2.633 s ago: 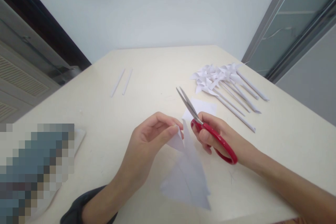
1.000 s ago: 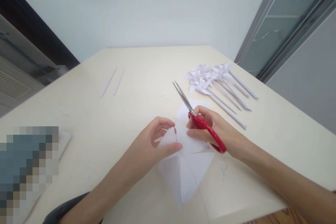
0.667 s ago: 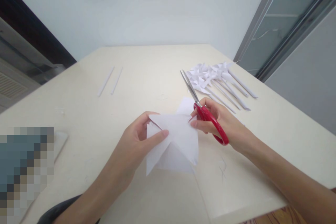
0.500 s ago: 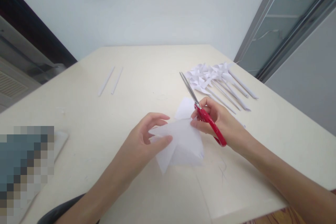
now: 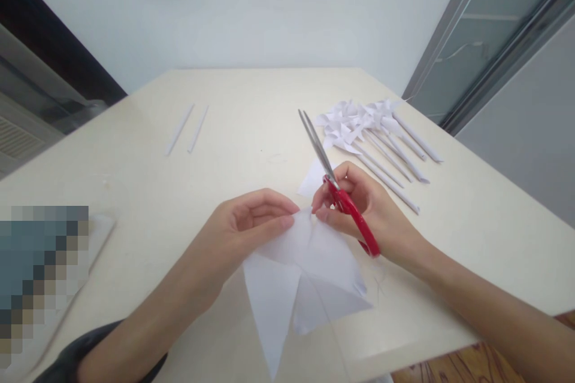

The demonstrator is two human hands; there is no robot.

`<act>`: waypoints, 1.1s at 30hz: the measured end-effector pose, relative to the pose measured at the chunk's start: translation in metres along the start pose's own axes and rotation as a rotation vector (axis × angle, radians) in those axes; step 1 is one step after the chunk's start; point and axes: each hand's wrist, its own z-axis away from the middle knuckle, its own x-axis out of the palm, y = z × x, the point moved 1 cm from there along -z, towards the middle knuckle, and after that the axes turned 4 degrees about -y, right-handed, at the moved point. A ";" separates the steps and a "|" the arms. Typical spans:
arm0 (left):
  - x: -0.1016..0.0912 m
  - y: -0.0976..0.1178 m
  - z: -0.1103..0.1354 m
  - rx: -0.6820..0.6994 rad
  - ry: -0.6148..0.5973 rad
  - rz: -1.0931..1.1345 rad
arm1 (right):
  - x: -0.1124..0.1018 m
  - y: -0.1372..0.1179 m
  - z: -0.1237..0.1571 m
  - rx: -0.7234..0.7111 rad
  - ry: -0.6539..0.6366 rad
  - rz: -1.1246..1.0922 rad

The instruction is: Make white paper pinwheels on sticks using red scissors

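Note:
My left hand [image 5: 242, 230] pinches the top corner of a white sheet of paper [image 5: 305, 272] that has cut flaps and hangs down toward the table's near edge. My right hand [image 5: 363, 209] grips red-handled scissors [image 5: 335, 188] whose closed blades point up and away; its fingertips also touch the same paper corner, right beside my left fingers. A second small white paper piece [image 5: 312, 178] lies flat on the table behind my hands.
Several finished white paper pinwheels on rolled paper sticks [image 5: 377, 134] lie at the right of the cream table [image 5: 251, 131]. Two rolled paper sticks [image 5: 186, 128] lie at the far left. A blurred-out object [image 5: 42, 269] sits at the near left. A glass door stands to the right.
The paper has been turned and unfolded between my hands; its flaps now hang lower toward me. My right hand with the scissors has moved in to meet my left fingers at the paper's corner.

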 end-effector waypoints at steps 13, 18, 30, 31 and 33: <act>0.009 -0.001 0.002 0.073 0.025 -0.203 | 0.004 -0.006 0.003 -0.033 -0.012 0.067; 0.013 0.004 0.007 0.289 0.181 -0.590 | 0.010 -0.005 0.006 -0.052 0.037 0.169; 0.012 0.007 0.008 0.309 0.227 -0.194 | -0.003 -0.005 0.003 0.015 0.071 0.384; 0.011 0.007 0.008 0.317 0.240 -0.154 | -0.003 -0.005 0.004 0.028 0.059 0.429; 0.010 0.006 0.008 0.317 0.254 -0.079 | -0.001 -0.004 0.004 0.037 0.017 0.495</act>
